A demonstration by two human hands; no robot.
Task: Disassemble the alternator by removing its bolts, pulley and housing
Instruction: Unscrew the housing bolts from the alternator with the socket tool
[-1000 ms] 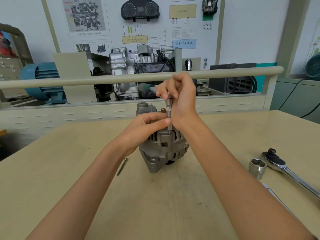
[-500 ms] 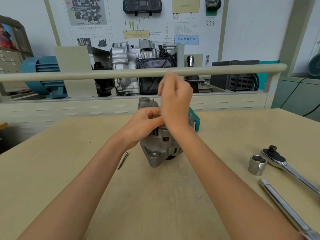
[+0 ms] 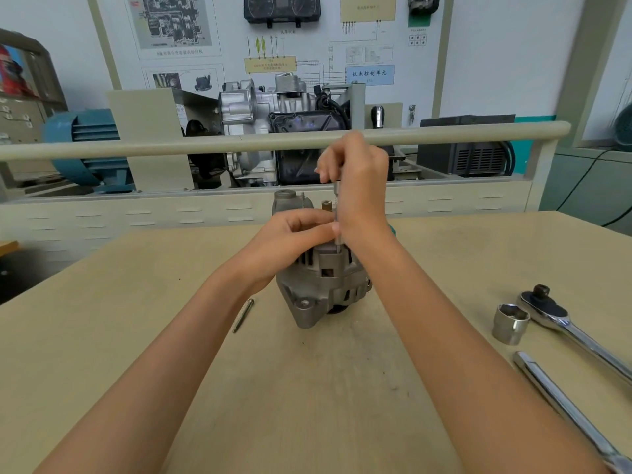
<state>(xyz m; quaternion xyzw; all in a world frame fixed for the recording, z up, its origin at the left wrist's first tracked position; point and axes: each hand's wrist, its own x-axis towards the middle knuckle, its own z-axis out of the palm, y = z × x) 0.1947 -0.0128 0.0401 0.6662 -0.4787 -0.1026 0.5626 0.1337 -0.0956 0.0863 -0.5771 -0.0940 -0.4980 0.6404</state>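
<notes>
Alternator (image 3: 325, 285) upright near the middle of the worktop (image 3: 171, 371), well back from the near edge. Right hand (image 3: 359, 186) above it, fingers curled round the top of a slim driver (image 3: 338, 213) held upright, tip down on the alternator's top. Left hand (image 3: 294, 241) at the alternator's upper left side, fingertips pinching the driver's lower shaft. A brass-coloured stud (image 3: 326, 205) and a thin pin (image 3: 303, 200) stand up from the top, behind the left hand.

Loose bolt (image 3: 243, 315) flat on the worktop just left of the alternator, pointing roughly toward the near edge. Toward the right edge: socket (image 3: 510, 323) standing open end up, ratchet (image 3: 561, 319) just beside it with handle running off toward the near right corner, and a bar (image 3: 564, 408) lying nearer the front edge, alongside. Beyond the far edge, a rail (image 3: 136, 145) and an engine (image 3: 273, 114) on a stand.
</notes>
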